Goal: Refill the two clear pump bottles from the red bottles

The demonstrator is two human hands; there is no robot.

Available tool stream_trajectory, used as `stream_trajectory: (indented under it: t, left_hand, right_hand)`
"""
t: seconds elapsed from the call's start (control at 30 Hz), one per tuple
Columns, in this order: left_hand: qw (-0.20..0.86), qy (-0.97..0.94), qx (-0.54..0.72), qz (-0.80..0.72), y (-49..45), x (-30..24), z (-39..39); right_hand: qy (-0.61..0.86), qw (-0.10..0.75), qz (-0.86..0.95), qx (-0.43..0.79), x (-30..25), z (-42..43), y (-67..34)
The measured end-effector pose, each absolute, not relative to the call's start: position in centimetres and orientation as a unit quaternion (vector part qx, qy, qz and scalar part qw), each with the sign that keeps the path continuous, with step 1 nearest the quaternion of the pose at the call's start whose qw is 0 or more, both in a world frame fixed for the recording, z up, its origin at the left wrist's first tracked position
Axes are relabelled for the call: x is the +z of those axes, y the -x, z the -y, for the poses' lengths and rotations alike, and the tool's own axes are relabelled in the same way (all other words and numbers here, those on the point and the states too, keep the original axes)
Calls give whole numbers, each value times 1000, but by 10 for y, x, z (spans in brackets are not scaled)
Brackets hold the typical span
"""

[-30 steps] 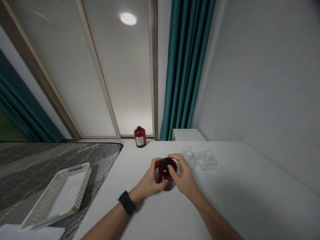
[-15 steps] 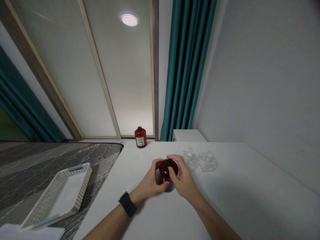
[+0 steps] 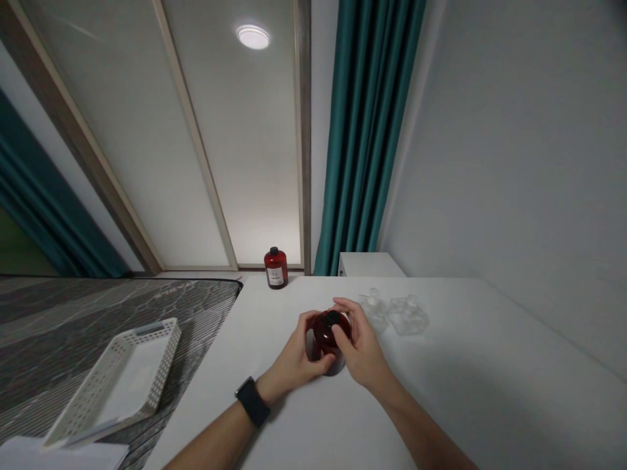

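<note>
A dark red bottle (image 3: pixel 324 334) with a black cap stands on the white table in front of me. My left hand (image 3: pixel 304 352) is wrapped round its left side, thumb across the front; a dark watch is on that wrist. My right hand (image 3: pixel 360 343) grips the bottle's upper right, its thumb by the cap and its fingers curled at the far side. The fingertips behind the bottle are partly hidden. Another red bottle (image 3: pixel 275 269) with a white label and black cap stands upright near the table's far left edge.
Two pieces of clear crumpled plastic (image 3: pixel 407 316) lie beyond my right hand. On the left, lower than the white table (image 3: pixel 441 405), a white perforated basket (image 3: pixel 164 378) rests on a grey patterned surface beside white paper (image 3: pixel 63 455). A wall runs along the right.
My right hand's fingers have lifted and shifted slightly around the bottle top. My left hand keeps its hold, and the other bottle stays in place.
</note>
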State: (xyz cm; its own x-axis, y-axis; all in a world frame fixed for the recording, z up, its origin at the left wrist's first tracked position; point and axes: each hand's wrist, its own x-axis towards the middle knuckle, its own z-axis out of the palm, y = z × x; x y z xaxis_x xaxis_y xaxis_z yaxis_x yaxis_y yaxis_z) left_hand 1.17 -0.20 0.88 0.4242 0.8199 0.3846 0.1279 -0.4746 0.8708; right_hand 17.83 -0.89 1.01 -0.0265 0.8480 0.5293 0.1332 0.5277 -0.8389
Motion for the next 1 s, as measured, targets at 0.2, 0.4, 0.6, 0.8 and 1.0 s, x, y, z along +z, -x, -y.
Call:
stream_trajectory:
  t: [0.2,0.4,0.6,0.8,1.0]
  left_hand:
    - [403,-747,429,-308,-11,6,-1]
    - [398,-744,434,-315,-12,4,1]
    - [388,-742,435,-333,-15,7,4]
    - [386,-749,432,-322,-14,5,1]
    - [386,-749,439,-313,-15,5,0]
  right_hand:
    - [337,568,659,359,20,12,-180]
    - [334,586,646,359,20,11,-179]
    - [365,593,623,355,13,13,-175]
    - [339,572,635,393,19,13,-179]
    - [323,574,639,397,26,11,-183]
